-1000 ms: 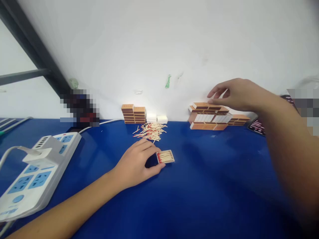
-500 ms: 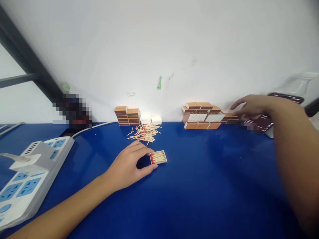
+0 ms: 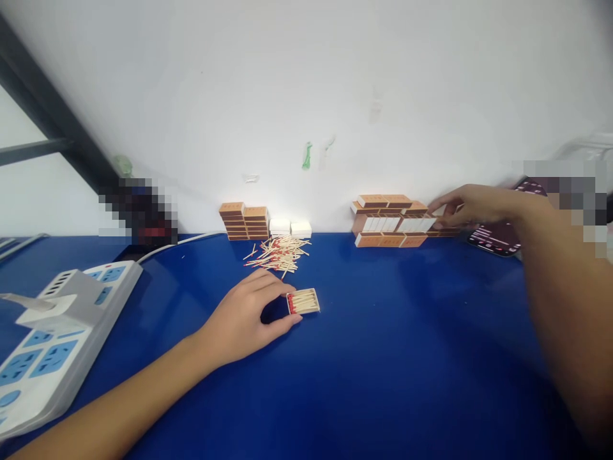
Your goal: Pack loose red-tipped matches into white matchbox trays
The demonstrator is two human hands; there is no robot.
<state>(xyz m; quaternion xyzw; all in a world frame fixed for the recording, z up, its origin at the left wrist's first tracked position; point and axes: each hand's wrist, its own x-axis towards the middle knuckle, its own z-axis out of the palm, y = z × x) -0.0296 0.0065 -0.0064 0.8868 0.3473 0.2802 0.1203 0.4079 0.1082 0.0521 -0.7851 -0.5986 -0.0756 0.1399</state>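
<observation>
Rising along 12 o'clock, a smooth white wall (image 3: pixel 407 96) meets a glossy blue tabletop (image 3: pixel 359 383). At 9 o'clock lies a long white power strip with blue sockets (image 3: pixel 60 354). Between 1 and 2 o'clock is the right hand (image 3: pixel 472 204), fingers bent; whether they pinch anything, I cannot tell. The left hand (image 3: pixel 244 316) rests toward 10 o'clock, its thumb and forefinger pinching.

At 1 o'clock stands a broad stack of orange-and-brown cardboard matchboxes (image 3: pixel 393 223); at 11, a smaller two-column stack of such boxes (image 3: pixel 244 223). A dark phone with a lit screen (image 3: pixel 498 236) is at 2, partly hidden by the right arm. Under the right fingertips, beside the broad stack, sits a low, half-covered row of matchboxes (image 3: pixel 443 234).

A loose heap of pale, red-tipped matches (image 3: pixel 282 254) lies between 11 and 12. Just above the clock's centre, the left hand grips the 9 o'clock end of an open cream matchbox tray (image 3: pixel 303 301), filled with matches, red heads toward 9. Two small white box-shaped pieces (image 3: pixel 301 229) sit behind the heap.
</observation>
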